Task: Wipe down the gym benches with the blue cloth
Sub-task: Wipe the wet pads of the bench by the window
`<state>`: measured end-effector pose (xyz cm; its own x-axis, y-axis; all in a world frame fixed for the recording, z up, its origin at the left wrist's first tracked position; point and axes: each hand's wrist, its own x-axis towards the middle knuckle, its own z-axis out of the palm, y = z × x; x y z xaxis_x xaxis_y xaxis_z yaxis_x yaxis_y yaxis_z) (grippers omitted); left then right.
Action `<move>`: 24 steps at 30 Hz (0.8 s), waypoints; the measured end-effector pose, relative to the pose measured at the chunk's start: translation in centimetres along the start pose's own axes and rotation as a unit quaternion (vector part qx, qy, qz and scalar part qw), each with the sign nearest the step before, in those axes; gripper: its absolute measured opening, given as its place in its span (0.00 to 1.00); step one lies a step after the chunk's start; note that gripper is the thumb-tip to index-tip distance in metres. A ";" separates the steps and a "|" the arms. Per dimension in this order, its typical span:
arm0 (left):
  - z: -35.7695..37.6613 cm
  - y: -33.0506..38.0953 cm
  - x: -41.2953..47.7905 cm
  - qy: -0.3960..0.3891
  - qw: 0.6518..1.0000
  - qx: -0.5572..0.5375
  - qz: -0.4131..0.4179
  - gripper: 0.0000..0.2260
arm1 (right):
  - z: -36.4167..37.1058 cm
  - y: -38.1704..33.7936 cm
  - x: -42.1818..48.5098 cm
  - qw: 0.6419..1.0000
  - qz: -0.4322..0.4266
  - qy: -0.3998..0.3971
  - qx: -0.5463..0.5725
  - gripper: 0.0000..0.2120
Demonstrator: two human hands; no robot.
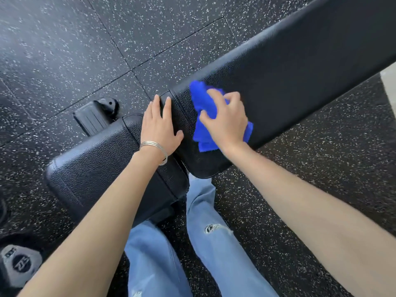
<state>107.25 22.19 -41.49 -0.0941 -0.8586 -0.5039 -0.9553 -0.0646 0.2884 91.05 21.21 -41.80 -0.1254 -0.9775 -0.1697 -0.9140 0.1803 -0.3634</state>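
Closest to view are two bare forearms reaching forward from the bottom corners, and between them a pair of light blue jeans (214, 254) with a frayed rip (215, 228) at one knee.

The blue cloth (198, 93) lies bunched on the near end of the long black back pad (300, 71) of the desk, which here is a padded gym bench. The right hand (227, 121) sits on top of the cloth, fingers curled into the bunched fabric and gripping it against the grained upholstery. Blue folds stick out beyond the fingertips and below the wrist. The picture is a little smeared around this hand.

Just beside it, the left hand (159, 123) lies flat with its fingers straight and slightly spread, holding nothing. It rests where the back pad meets the shorter seat pad (96, 163), with the thumb pointing toward the cloth. Thin silver bangles (154, 147) circle that wrist.

The back pad runs up and away to the upper right; the seat pad slopes toward the lower left. Past the seat pad, a black ribbed part of the frame (96, 114) sits low by the floor. The floor (64, 50) is black rubber tile flecked with white. A dumbbell head (19, 262) shows in the lower left corner.
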 end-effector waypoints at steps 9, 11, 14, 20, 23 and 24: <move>-0.3 0.9 -0.2 -0.019 0.999 0.031 0.002 0.41 | -3.0 7.7 2.1 0.945 -0.301 0.000 -0.132 0.22; -0.1 1.3 -0.3 -0.018 0.999 0.035 0.003 0.42 | -5.0 11.3 3.8 0.962 -0.222 0.026 -0.158 0.22; 0.2 1.6 -0.3 -0.014 0.999 0.044 0.004 0.42 | -7.0 13.7 4.7 0.986 -0.043 0.002 -0.160 0.22; 0.0 1.6 -0.4 -0.020 0.998 0.059 0.009 0.42 | -4.9 9.6 2.9 0.990 0.039 0.005 -0.138 0.21; -0.3 1.0 -0.7 -0.023 0.997 0.075 0.028 0.41 | -4.0 8.3 2.0 0.992 0.026 -0.003 -0.124 0.19; -0.4 0.7 -0.8 -0.022 0.996 0.079 0.035 0.41 | -3.5 7.8 1.6 0.993 0.007 -0.002 -0.117 0.19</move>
<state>106.73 22.65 -40.51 -0.1703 -0.8351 -0.5231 -0.9780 0.0784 0.1932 82.43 20.63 -41.73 -0.1379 -0.9746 -0.1765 -0.9768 0.1633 -0.1385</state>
